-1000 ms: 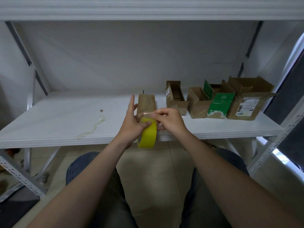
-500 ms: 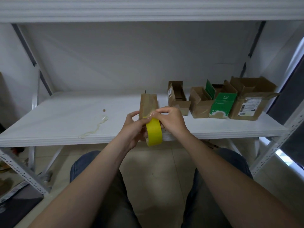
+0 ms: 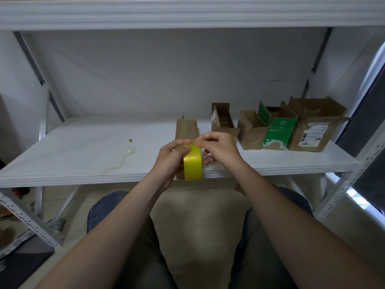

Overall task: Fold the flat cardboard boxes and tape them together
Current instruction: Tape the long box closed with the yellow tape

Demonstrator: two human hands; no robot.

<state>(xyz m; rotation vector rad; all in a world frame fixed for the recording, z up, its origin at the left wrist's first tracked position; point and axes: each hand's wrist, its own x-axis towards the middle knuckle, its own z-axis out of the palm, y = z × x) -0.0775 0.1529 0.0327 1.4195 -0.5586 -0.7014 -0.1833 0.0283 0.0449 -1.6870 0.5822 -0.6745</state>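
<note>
Fingers (image 3: 180,143) of left hand (image 3: 168,158) and right hand (image 3: 219,147) pinch tape roll (image 3: 192,165); boxes (image 3: 251,132) stand open.

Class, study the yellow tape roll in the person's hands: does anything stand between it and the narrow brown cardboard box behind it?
Nothing visible does. The left hand grips the yellow tape roll, the right hand pinches at its top, and the narrow brown cardboard box sits directly behind them.

The tape roll (image 3: 192,163) is at the shelf's (image 3: 83,147) front edge, with the left hand (image 3: 168,161) at its 9 o'clock and the right hand (image 3: 220,150) at 2. A cardboard box (image 3: 186,130) stands just behind at 12. A row of four open boxes (image 3: 251,132) lies at 2 o'clock and a tape scrap (image 3: 118,165) at 9.
</note>
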